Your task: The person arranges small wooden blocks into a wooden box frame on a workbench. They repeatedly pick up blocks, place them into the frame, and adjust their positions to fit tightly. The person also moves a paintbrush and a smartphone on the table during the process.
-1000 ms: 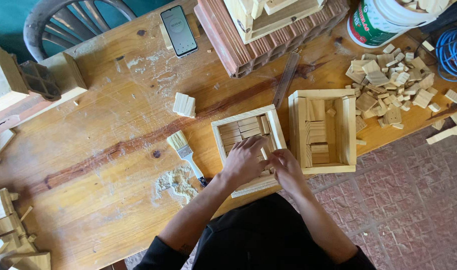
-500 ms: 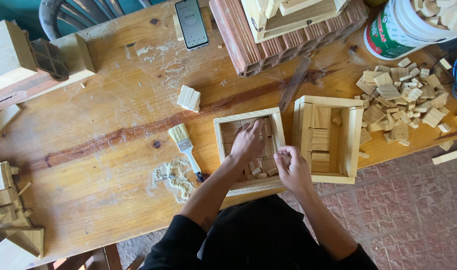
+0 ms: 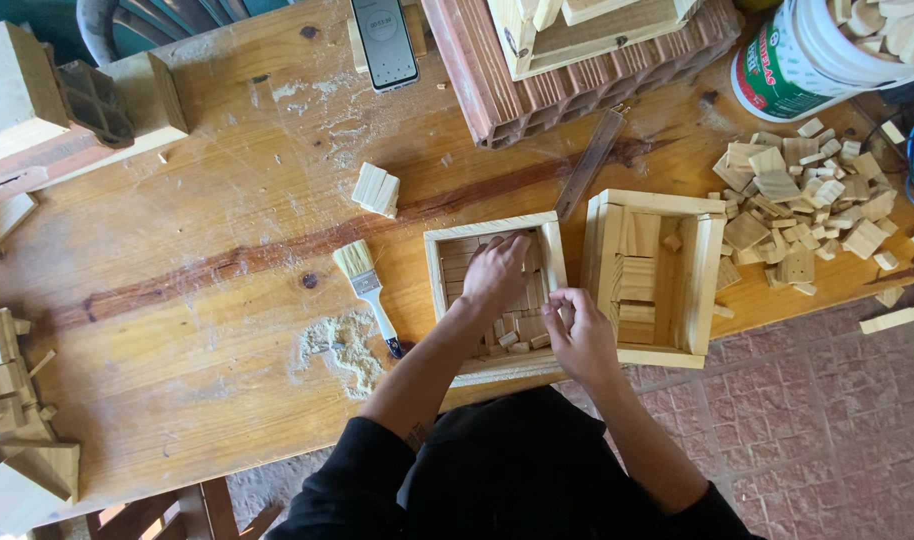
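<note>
- Compared with half a second ago, the left hand (image 3: 495, 272) has been kept inside the square pale-wood open box (image 3: 494, 296), its fingers now spread flat over the small blocks at the box's far side.
- The right hand (image 3: 578, 335) has been kept at the box's right wall; its fingertips are seen pinched together at the rim, but whether a small piece is gripped cannot be told.
- The left hand is open, palm down, pressing on the blocks rather than gripping any.
- The box lies on the worn orange-brown wooden surface (image 3: 207, 250) near its front edge, directly before the person.
- Its floor is seen partly lined with small pale wooden blocks (image 3: 512, 335), loosely fitted near the front wall.
- A second, taller pale-wood box frame (image 3: 653, 277) stands just beside it on the right.
- A flat paintbrush with pale bristles and a white handle (image 3: 368, 291) lies to the left, beside a patch of sawdust (image 3: 339, 345).
</note>
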